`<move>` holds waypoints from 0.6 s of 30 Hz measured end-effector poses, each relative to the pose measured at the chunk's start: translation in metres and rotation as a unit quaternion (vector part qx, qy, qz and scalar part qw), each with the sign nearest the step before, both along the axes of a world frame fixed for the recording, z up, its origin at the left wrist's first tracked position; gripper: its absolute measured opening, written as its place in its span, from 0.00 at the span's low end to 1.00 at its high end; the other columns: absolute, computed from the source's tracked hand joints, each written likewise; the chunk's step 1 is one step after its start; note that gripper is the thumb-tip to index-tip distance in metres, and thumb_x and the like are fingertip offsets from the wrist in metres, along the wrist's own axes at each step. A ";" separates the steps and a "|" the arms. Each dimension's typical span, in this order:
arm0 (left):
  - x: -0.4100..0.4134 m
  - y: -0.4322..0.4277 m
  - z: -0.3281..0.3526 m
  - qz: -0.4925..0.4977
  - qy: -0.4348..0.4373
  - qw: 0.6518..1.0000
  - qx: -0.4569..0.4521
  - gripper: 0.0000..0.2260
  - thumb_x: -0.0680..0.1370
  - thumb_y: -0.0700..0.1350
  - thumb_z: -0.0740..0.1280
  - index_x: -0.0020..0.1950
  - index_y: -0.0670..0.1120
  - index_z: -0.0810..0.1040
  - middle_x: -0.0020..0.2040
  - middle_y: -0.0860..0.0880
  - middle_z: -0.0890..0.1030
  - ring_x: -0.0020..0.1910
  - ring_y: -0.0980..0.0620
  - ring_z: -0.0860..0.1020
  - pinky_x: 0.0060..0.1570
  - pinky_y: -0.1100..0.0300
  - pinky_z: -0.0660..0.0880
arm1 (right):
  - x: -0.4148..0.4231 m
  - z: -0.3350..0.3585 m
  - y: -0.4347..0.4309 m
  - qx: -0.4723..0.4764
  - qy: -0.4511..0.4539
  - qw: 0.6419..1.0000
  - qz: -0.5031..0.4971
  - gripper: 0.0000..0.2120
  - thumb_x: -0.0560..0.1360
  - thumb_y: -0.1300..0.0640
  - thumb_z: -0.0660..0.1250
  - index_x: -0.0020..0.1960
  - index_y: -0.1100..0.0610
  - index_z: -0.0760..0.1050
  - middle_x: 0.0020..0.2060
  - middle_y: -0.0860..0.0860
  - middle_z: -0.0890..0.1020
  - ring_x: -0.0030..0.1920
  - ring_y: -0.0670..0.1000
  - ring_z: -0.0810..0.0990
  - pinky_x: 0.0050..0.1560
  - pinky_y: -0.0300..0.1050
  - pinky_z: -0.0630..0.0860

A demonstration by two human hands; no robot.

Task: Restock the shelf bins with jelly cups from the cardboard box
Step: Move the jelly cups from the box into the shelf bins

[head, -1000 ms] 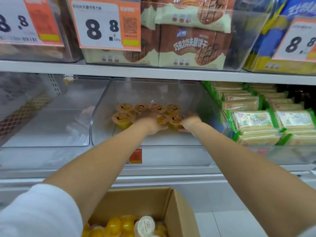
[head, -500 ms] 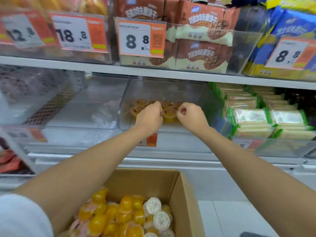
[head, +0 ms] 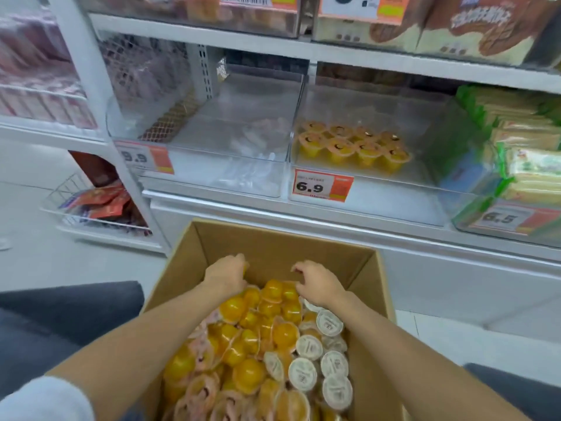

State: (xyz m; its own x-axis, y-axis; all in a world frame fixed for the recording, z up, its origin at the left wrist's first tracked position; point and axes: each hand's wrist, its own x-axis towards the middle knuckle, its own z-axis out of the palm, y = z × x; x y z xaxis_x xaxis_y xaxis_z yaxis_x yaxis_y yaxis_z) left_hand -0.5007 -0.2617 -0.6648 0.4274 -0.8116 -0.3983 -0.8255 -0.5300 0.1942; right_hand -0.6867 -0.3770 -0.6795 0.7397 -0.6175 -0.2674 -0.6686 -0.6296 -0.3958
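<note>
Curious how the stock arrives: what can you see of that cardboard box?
The cardboard box is plain brown, open-topped, upright, below the shelf bins. It is heaped with jelly cups, mostly orange, some pink, white-lidded ones at right. Left hand and right hand reach into its far end, fingers curled over the top cups; whether they hold any is unclear.

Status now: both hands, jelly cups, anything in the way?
Left hand, right hand in cardboard box, curled over jelly cups, grip unclear. Shelf bin holds eight. Nothing in the way.

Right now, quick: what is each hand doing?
Left hand: grips a yellow jelly cup.
Right hand: curled over the boxed jelly cups; cannot be told.
</note>
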 end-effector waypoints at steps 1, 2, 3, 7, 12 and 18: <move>0.013 0.006 -0.017 0.021 -0.013 1.000 0.019 0.20 0.75 0.51 0.65 0.67 0.52 0.71 0.61 0.45 0.75 0.60 0.43 0.75 0.56 0.51 0.75 | 0.007 -0.018 0.001 0.017 0.023 1.000 0.007 0.21 0.75 0.56 0.63 0.68 0.53 0.72 0.63 0.52 0.75 0.62 0.54 0.75 0.60 0.48 0.74; 0.023 0.010 -0.031 0.040 -0.023 0.999 0.028 0.22 0.75 0.50 0.65 0.69 0.51 0.68 0.63 0.44 0.73 0.63 0.42 0.73 0.58 0.50 0.73 | 0.014 -0.036 0.002 0.027 0.042 0.999 0.016 0.23 0.75 0.56 0.64 0.70 0.53 0.70 0.66 0.53 0.73 0.66 0.55 0.72 0.64 0.49 0.71; 0.030 0.013 -0.040 0.058 -0.024 0.997 0.036 0.23 0.76 0.49 0.65 0.71 0.50 0.66 0.64 0.44 0.71 0.64 0.42 0.71 0.59 0.50 0.72 | 0.021 -0.052 0.003 0.034 0.062 0.997 0.023 0.25 0.76 0.56 0.64 0.72 0.52 0.68 0.70 0.54 0.69 0.69 0.57 0.68 0.68 0.50 0.68; 0.049 0.022 -0.078 0.096 0.081 0.991 0.043 0.28 0.76 0.56 0.65 0.73 0.49 0.61 0.68 0.47 0.70 0.65 0.42 0.72 0.50 0.67 0.72 | 0.053 -0.109 0.009 0.042 0.137 0.988 0.054 0.35 0.77 0.59 0.64 0.78 0.46 0.53 0.79 0.53 0.48 0.78 0.59 0.49 0.75 0.58 0.56; 0.059 0.026 -0.118 0.155 0.054 0.985 0.048 0.35 0.72 0.62 0.68 0.73 0.56 0.55 0.55 0.45 0.80 0.51 0.43 0.80 0.50 0.53 0.76 | 0.079 -0.147 0.023 -0.001 0.232 0.967 0.108 0.35 0.77 0.65 0.60 0.79 0.48 0.50 0.78 0.56 0.45 0.76 0.67 0.48 0.73 0.60 0.57; 0.046 0.020 -0.114 0.179 -0.021 0.983 0.023 0.28 0.74 0.61 0.68 0.69 0.53 0.64 0.54 0.46 0.80 0.51 0.44 0.80 0.46 0.54 0.74 | 0.079 -0.146 0.027 -0.141 0.173 0.968 0.113 0.25 0.77 0.69 0.57 0.71 0.55 0.63 0.70 0.59 0.61 0.63 0.64 0.67 0.62 0.55 0.67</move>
State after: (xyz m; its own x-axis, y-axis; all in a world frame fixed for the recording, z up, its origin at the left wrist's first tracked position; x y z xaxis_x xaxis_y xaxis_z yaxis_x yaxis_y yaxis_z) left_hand -0.4551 -0.2416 -0.7793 0.6989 -0.5875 -0.4079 -0.5911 -0.7955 0.1331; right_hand -0.6079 -0.3501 -0.8255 0.7601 -0.5354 -0.3683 -0.5635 -0.8253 0.0367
